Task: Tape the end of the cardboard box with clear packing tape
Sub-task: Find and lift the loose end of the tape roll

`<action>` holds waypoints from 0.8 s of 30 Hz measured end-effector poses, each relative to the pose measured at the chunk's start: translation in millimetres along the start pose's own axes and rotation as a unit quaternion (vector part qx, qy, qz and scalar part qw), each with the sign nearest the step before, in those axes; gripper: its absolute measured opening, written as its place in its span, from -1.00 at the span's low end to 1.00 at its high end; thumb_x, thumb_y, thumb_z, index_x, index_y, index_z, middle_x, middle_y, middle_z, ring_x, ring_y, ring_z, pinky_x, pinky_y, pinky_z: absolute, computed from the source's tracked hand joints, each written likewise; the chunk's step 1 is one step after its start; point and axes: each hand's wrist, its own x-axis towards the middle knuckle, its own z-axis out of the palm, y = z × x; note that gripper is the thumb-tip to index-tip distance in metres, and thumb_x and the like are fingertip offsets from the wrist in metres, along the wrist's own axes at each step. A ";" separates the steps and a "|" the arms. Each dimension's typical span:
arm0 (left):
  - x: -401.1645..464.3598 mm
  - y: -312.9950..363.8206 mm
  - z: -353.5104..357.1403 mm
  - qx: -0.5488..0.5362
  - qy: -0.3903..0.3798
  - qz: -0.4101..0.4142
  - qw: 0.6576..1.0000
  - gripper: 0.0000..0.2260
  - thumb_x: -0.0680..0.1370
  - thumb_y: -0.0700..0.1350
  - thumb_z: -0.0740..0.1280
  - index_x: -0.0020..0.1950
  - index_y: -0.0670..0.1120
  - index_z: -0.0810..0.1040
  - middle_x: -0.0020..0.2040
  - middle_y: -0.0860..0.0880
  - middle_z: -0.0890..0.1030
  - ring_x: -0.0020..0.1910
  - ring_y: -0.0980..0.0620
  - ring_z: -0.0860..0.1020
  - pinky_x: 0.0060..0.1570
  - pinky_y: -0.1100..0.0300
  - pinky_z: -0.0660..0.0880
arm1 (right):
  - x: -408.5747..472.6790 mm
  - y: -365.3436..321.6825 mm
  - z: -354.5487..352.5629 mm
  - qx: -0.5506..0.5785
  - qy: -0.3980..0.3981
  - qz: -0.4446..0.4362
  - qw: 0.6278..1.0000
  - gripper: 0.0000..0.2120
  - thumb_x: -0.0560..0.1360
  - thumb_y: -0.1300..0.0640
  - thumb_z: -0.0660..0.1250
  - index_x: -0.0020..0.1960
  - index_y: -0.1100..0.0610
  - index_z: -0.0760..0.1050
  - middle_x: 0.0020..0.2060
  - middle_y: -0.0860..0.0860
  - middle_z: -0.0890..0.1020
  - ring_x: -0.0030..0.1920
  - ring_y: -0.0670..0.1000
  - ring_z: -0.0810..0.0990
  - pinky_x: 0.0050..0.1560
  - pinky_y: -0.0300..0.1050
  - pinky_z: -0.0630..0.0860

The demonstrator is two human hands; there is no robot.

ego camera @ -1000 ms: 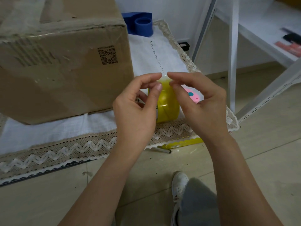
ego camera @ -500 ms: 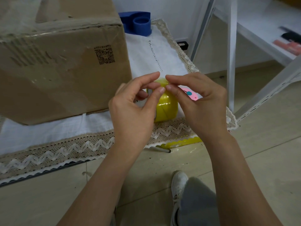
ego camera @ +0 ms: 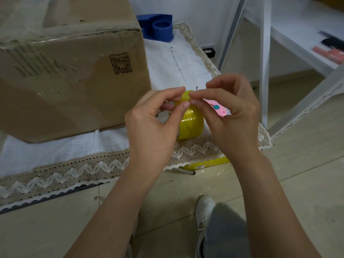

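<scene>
Yellow-tinted tape roll [ego camera: 189,123] held up over the cloth's front edge, left hand [ego camera: 154,123] gripping it, right hand [ego camera: 229,116] pinching its top. Step looks like finding the end; next peel toward box [ego camera: 70,75], back-left.

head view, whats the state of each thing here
Brown cardboard box: closed, resting on the white lace-edged cloth.
Yellow-tinted roll of clear packing tape: held upright above the cloth.
Left hand: grips the roll.
Right hand: pinches at the roll's top.
Blue tape dispenser: untouched, behind the box.
</scene>
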 end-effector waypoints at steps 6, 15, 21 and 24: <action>3.9 -1.9 -3.7 0.003 -0.011 0.004 1.000 -0.82 0.47 -0.15 0.52 0.06 -0.03 0.68 0.02 0.09 0.49 -0.21 0.11 0.59 -0.08 0.15 0.59 | 0.4 2.1 -1.1 -0.019 -0.004 -0.046 0.999 -0.94 0.50 0.21 0.48 -0.04 0.16 0.70 -0.10 0.05 0.69 -0.04 0.04 0.65 -0.02 0.03 0.57; 4.5 -3.1 -4.3 -0.001 -0.013 0.000 1.000 -0.89 0.48 -0.15 0.50 -0.08 0.05 0.65 0.00 0.16 0.51 -0.25 0.18 0.56 -0.13 0.21 0.56 | 0.4 0.5 -0.6 -0.045 -0.005 -0.036 0.998 -0.88 0.51 0.15 0.48 0.03 0.14 0.68 -0.14 0.05 0.67 -0.11 0.05 0.62 -0.08 -0.05 0.54; 4.2 -4.4 -3.7 0.018 -0.016 0.001 1.000 -0.91 0.49 -0.12 0.48 -0.10 0.06 0.63 0.01 0.16 0.52 -0.21 0.13 0.59 -0.12 0.23 0.56 | 0.6 2.5 -2.8 -0.024 -0.019 -0.003 1.000 -0.91 0.51 0.11 0.47 -0.04 0.13 0.69 -0.12 0.07 0.59 -0.10 0.09 0.59 -0.14 -0.02 0.53; 3.0 -1.8 -2.8 0.016 -0.018 -0.011 1.000 -0.90 0.51 -0.13 0.46 -0.06 0.06 0.61 0.03 0.14 0.51 -0.20 0.18 0.58 -0.09 0.25 0.58 | 1.0 1.0 -2.3 -0.019 -0.032 -0.001 0.999 -0.93 0.53 0.14 0.45 -0.04 0.14 0.68 -0.12 0.03 0.62 -0.09 0.04 0.60 -0.12 -0.07 0.52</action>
